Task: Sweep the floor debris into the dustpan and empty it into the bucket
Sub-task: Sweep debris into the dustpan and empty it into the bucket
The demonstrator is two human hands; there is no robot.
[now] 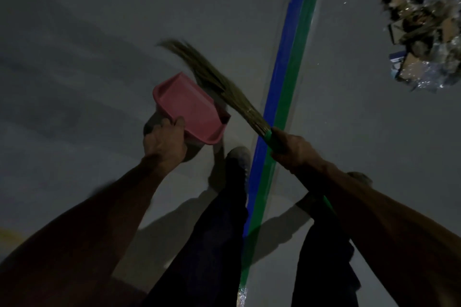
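The left hand (164, 142) grips the light, stiff pink dustpan (190, 108) by its rear edge above the floor, while the right hand (293, 151) clamps the green handle of the soft-bristled broom (212, 77), the debris pile (421, 20) lying well apart.

dustpan (189, 107) left of broom (219, 85), debris pile (414, 20) far right

Left hand (164, 141) fingers curled, gripping; right hand (293, 151) fisted, gripping.
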